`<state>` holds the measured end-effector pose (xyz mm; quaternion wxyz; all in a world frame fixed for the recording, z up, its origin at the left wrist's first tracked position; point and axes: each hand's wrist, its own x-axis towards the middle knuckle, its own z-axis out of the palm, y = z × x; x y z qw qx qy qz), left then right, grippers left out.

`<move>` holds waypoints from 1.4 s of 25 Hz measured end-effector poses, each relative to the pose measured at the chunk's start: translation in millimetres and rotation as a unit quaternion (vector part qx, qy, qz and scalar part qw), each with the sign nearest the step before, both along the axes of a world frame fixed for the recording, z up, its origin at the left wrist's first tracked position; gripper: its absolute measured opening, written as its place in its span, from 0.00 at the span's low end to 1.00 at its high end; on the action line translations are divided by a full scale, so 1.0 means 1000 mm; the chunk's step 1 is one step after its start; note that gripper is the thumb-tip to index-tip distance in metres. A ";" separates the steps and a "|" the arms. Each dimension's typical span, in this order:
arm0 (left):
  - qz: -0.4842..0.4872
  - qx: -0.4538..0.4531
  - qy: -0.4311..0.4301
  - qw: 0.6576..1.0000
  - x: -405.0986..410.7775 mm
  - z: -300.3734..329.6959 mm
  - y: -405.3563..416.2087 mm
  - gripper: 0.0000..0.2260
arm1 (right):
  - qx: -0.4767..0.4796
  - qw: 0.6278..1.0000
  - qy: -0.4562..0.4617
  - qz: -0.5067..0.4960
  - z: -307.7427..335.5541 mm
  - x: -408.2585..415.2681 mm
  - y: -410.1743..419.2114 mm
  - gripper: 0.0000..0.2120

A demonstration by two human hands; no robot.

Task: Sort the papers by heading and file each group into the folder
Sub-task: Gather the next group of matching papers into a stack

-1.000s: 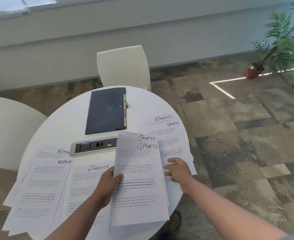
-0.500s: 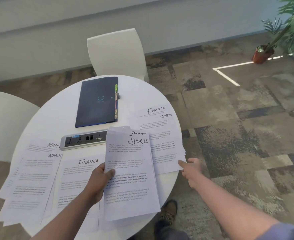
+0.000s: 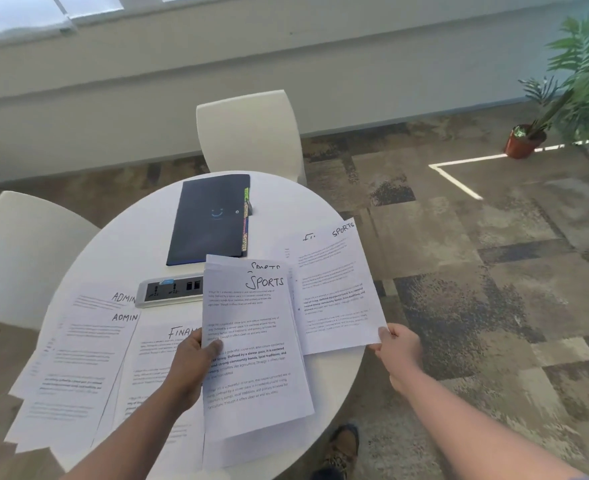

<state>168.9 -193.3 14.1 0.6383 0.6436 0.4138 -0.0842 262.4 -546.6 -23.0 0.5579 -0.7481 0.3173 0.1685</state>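
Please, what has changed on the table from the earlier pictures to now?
The right hand reached to the table's right edge and now pinches the corner of a SPORTS sheet, lifting it off the Finance page. The left hand keeps holding the SPORTS stack. The folder and Admin papers stayed.

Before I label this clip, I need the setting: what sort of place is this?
Probably an office meeting nook: a round white table with a built-in power socket strip, white chairs around it, patterned carpet tiles, and a potted plant by the wall.
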 end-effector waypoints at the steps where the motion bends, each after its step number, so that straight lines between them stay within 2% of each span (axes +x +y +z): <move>1: 0.007 0.006 -0.004 1.000 -0.002 0.001 0.004 0.11 | 0.005 1.000 -0.018 0.003 0.005 0.000 -0.001 0.10; 5: 0.038 0.020 -0.012 0.999 -0.007 0.014 0.018 0.11 | 0.031 0.998 -0.057 0.008 0.015 0.003 0.001 0.09; 10: 0.081 0.003 -0.045 0.996 -0.016 0.027 0.032 0.11 | 0.148 0.988 -0.030 0.045 0.022 0.000 0.031 0.08; 15: 0.101 -0.055 -0.074 0.991 -0.031 0.055 0.037 0.13 | 0.238 0.958 -0.001 0.158 0.046 -0.010 0.085 0.07; 22: 0.141 -0.101 -0.140 0.975 -0.052 0.085 0.074 0.17 | 0.238 0.905 -0.023 0.353 0.111 -0.032 0.152 0.11; 25: 0.108 -0.113 -0.147 0.977 -0.073 0.086 0.098 0.18 | 0.279 0.896 -0.019 0.346 0.132 -0.049 0.180 0.11; 28: 0.060 -0.125 -0.150 0.979 -0.101 0.079 0.124 0.19 | 0.326 0.898 -0.016 0.294 0.137 -0.067 0.212 0.12; 33: 0.045 -0.162 -0.157 0.973 -0.139 0.071 0.150 0.15 | 0.248 0.931 -0.060 0.261 0.125 -0.117 0.254 0.15; 35: 0.032 -0.177 -0.180 0.967 -0.147 0.073 0.152 0.18 | 0.229 0.936 -0.072 0.257 0.122 -0.131 0.261 0.16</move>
